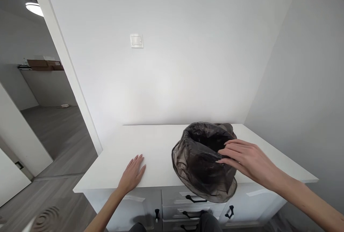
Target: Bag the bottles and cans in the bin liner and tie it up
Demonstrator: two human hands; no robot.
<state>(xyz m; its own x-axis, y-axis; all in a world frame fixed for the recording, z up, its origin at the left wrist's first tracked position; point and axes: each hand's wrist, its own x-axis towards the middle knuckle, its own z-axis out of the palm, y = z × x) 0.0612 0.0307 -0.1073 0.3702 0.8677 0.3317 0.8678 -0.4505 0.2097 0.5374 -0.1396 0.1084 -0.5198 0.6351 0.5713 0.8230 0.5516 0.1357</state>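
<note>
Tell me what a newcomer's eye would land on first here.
Most likely the dark, open-mouthed plastic bag, which stands out against the white cabinet top, right of centre, with the right hand at its rim. Next comes the left hand, laid palm down near the front edge, left of the bag. Above, the light switch breaks up the pale wall.

Head-worn view, facing forward and down; close above the white cabinet top (153, 149), wall (193, 52) ahead
</note>
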